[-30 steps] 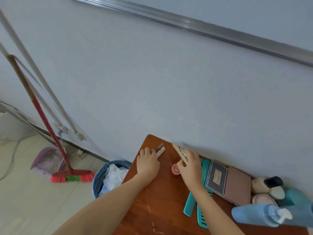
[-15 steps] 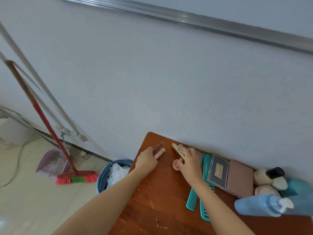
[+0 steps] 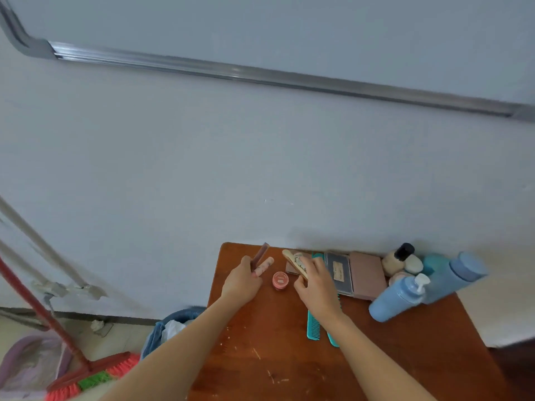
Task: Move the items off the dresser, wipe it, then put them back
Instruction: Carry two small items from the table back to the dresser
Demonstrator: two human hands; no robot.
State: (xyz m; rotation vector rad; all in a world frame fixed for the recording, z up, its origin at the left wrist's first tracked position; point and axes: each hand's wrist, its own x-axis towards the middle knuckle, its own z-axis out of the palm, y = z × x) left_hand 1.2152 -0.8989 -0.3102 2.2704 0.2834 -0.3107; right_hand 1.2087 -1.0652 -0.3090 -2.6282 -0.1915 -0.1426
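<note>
The brown wooden dresser (image 3: 278,357) stands against the wall. At its back left, my left hand (image 3: 241,282) grips two slim tubes, one dark brown (image 3: 260,254) and one pink (image 3: 265,265). My right hand (image 3: 317,285) holds a cream patterned comb (image 3: 293,263) near the wall. A small round pink jar (image 3: 280,280) sits between my hands. Two teal combs (image 3: 314,328) lie partly under my right wrist. Further right are a dark palette (image 3: 337,272), a mauve case (image 3: 367,274), powder puffs (image 3: 402,261) and blue bottles (image 3: 396,299).
A blue waste bin (image 3: 170,328) with white paper stands at the dresser's left side. A red broom (image 3: 86,374) and a lilac dustpan (image 3: 26,363) rest on the tiled floor at the left. Pipes run along the wall. The dresser's near surface is scratched.
My left hand has closed around the two tubes and raised them slightly. My right hand has lifted the cream comb. The view has tilted, showing more of the dresser.
</note>
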